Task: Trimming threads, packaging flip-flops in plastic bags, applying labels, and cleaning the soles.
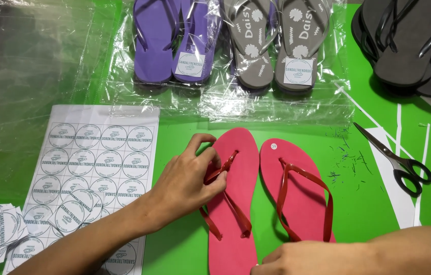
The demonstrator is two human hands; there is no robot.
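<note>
Flip-flop pair (271, 193), under the fingers (210, 163) of the left hand (187, 181): pink soles, glossy red straps. Sticker sheet (93, 168), left of those fingers: white, rows of round grey-printed labels. Bagged pairs beyond the fingertips: purple sandals (169, 40); grey sandals (276, 46) with white flower pattern. Stacked sandals (414, 46), far right: black. Scissors (396, 160): black handles. Table cover (185, 254): bright green.

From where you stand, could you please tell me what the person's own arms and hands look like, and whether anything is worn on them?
Both are bare. The left hand and its forearm show no sleeve, glove, watch or ring, and the fingers carry no visible nail polish. The right hand is cut off by the lower edge; its forearm is likewise unsleeved, with no bracelet or markings to be seen.
</note>
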